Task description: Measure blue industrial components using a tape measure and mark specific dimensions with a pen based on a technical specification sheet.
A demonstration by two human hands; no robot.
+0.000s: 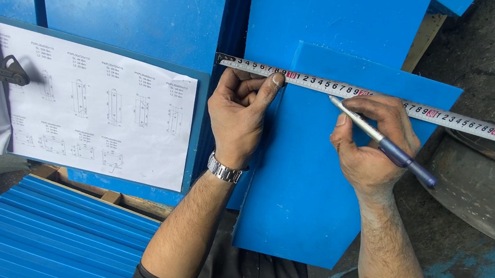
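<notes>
Across the blue panel (315, 181), its top edge carries the measuring tape (324, 84). Left hand (239, 111) pins it by thumb; right hand (372, 144) pinches a pen (384, 144), tip apparently touching tape.

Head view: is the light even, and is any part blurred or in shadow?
Head view: soft, even light, no strong glare; the tape measure, left hand and right hand with the pen are sharp; the paper sheet has a shadow at its left edge; the right-side floor is dark.
</notes>
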